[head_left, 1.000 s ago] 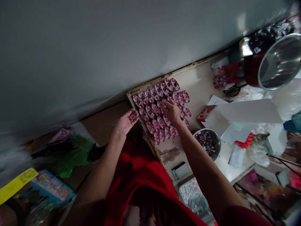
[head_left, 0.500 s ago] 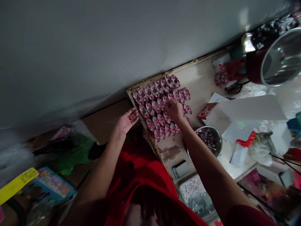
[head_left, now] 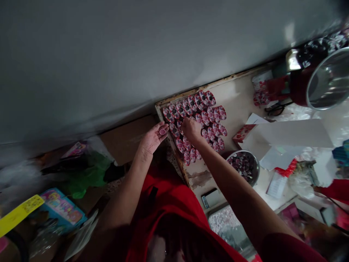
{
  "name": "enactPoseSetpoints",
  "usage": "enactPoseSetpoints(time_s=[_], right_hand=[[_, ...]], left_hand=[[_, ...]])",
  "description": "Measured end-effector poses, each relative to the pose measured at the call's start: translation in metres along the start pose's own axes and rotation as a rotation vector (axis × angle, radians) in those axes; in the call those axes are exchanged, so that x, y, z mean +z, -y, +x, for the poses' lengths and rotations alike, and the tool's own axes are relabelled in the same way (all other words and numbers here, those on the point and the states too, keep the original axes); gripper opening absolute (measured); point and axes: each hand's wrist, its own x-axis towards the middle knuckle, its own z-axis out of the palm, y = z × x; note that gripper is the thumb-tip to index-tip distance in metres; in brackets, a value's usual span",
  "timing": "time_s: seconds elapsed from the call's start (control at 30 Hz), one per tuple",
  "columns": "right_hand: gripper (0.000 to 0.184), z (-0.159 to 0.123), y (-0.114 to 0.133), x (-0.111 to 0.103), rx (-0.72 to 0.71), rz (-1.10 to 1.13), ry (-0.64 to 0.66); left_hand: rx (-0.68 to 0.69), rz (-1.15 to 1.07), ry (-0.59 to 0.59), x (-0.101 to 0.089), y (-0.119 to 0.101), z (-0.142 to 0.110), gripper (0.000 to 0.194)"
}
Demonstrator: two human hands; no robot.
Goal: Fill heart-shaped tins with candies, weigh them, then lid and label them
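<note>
My left hand [head_left: 150,142] is palm up beside the table's left edge, with a small pink oval disc [head_left: 162,131] lying on its slightly curled fingers. Several rows of oval red, pink and white patterned pieces [head_left: 211,97] cover the table corner. Those in the back row have dark centres; many nearer ones carry pink oval centres. Over the left part of the second row, my right hand [head_left: 191,131] points down with its fingers drawn together. Its fingertips touch or hover just above a patterned piece; what they pinch is hidden.
A metal bowl [head_left: 257,168] of small dark and pink discs stands right of the rows, partly behind my right forearm. Beyond it lie an open white box [head_left: 297,133] and plastic bags. A large round metal vessel [head_left: 308,91] is at far right. A grey wall [head_left: 109,54] rises behind.
My right hand has shifted left along the patterned pieces, from the middle of the rows toward their left end. My left hand still bears the pink disc. The view has shifted slightly.
</note>
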Motion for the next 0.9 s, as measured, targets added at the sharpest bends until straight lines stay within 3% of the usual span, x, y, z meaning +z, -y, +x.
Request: enactPoseSetpoints(time_s=[0.2, 0.33, 0.43, 0.5, 0.57, 0.67, 0.77, 0.9], right_hand=[[0.031, 0.025, 0.006, -0.022, 0.115, -0.117, 0.168], [0.023, -0.004, 0.018, -0.032, 0.044, -0.070, 0.103], [0.020, -0.040, 0.032, -0.019, -0.157, 0.136, -0.020], [0.024, -0.061, 0.041, -0.002, -0.312, 0.258, -0.033], [0.024, -0.076, 0.046, 0.016, -0.379, 0.320, -0.018], [0.021, -0.083, 0.042, 0.034, -0.332, 0.374, -0.029], [0.021, -0.072, 0.031, 0.035, -0.162, 0.418, -0.048], [0.019, -0.041, 0.023, 0.020, -0.021, 0.311, -0.074]], left_hand=[[-0.016, 0.009, 0.055, -0.002, 0.004, 0.012, 0.023], [-0.041, 0.024, -0.023, 0.005, 0.007, 0.007, 0.020], [-0.048, 0.039, -0.040, 0.008, 0.011, 0.005, 0.018], [-0.050, 0.044, -0.048, 0.009, 0.018, 0.007, 0.017], [-0.050, 0.046, -0.055, 0.010, 0.026, 0.009, 0.016], [-0.042, 0.057, -0.067, 0.011, 0.041, 0.010, 0.015], [-0.004, 0.083, -0.094, 0.003, 0.051, 0.009, 0.018], [0.082, 0.203, -0.223, -0.037, 0.053, 0.003, 0.024]])
